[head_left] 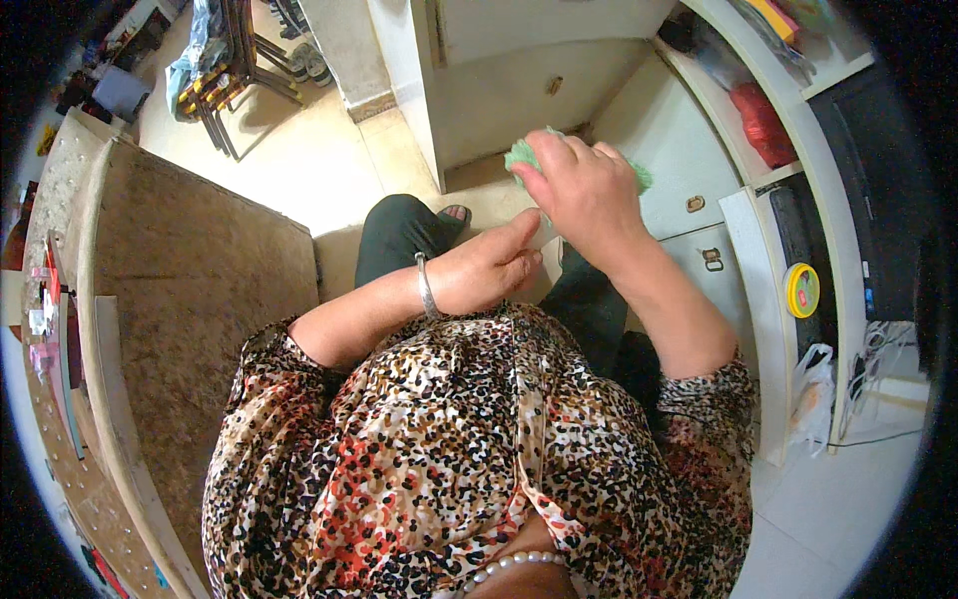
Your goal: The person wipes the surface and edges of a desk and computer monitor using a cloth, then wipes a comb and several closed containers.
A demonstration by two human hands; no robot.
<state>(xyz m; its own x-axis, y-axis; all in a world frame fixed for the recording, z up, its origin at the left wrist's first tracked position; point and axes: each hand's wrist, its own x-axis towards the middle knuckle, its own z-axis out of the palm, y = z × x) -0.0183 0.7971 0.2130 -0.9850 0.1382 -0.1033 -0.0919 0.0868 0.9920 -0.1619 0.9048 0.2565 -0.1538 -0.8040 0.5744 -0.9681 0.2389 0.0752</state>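
A crumpled light green cloth (521, 156) pokes out on both sides of my right hand (587, 195), which is closed around it. Whether it is fabric or thin plastic is hard to make out. Just to the left and nearer my body is my left hand (484, 266), with a silver bangle (426, 285) on its wrist. Its fingers are curled inward with the thumb lying above them, and anything inside them is hidden. The two hands are close together, above my legs.
A brown panelled counter (200, 250) stands at my left. White cabinets (664, 160) rise ahead and right, beside shelves holding a red bundle (763, 125) and a round yellow-rimmed container (801, 290). A plastic bag (813, 394) hangs lower right. Stacked chairs (235, 75) stand far left.
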